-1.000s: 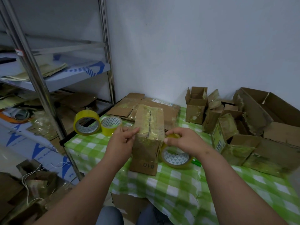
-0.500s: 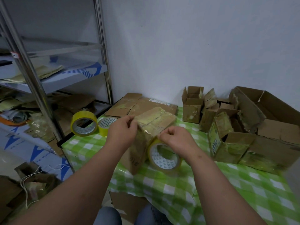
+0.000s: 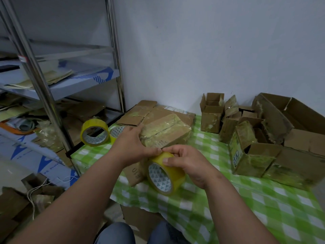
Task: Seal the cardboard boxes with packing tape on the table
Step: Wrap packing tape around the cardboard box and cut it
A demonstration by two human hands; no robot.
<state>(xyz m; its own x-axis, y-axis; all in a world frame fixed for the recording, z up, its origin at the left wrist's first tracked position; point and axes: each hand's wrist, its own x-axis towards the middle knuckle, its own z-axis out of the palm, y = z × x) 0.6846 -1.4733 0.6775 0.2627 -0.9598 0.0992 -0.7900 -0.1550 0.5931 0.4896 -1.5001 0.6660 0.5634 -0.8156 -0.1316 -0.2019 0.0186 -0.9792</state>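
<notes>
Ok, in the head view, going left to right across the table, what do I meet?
Upright yellow tape roll → left hand → right hand gripping a tape roll → small open box → large open box.
</notes>
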